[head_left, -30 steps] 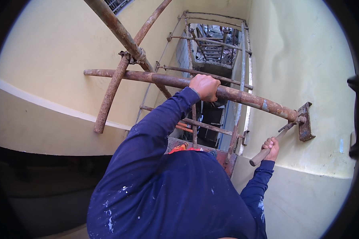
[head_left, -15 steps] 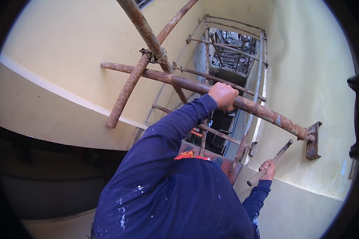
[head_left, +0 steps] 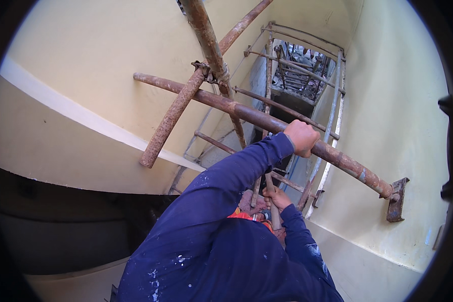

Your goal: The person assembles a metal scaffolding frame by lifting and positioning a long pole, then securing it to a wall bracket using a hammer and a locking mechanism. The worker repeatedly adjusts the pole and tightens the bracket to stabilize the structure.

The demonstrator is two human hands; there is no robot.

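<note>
My left hand (head_left: 302, 138) is closed over a thick rusty steel pipe (head_left: 260, 119), which slants down from left to right. At the pipe's right end a rusty end plate (head_left: 397, 200) stands against or close to the pale wall; I cannot tell whether they touch. Below the pipe and close in front of my body, my right hand (head_left: 277, 195) is wrapped around the wooden-looking handle of a hammer (head_left: 275, 217). My forearm and shirt partly block the view there. Left of my hands, a metal coupler (head_left: 204, 70) joins a rusty upright (head_left: 206, 38) and a short slanting tube (head_left: 173, 118).
Beyond the pipe, a scaffold frame (head_left: 269, 65) of rusty tubes lines a deep narrow gap. Cream walls (head_left: 387, 100) rise on both sides. A pale ledge (head_left: 85, 116) curves along the left, with a dark opening (head_left: 70, 216) beneath it. Rubble (head_left: 302, 55) shows at the gap's far end.
My right hand has swung left with the hammer, from beside the right wall to below the pipe. My left hand keeps its grip. The view has shifted slightly, and the plate end appears lower.
</note>
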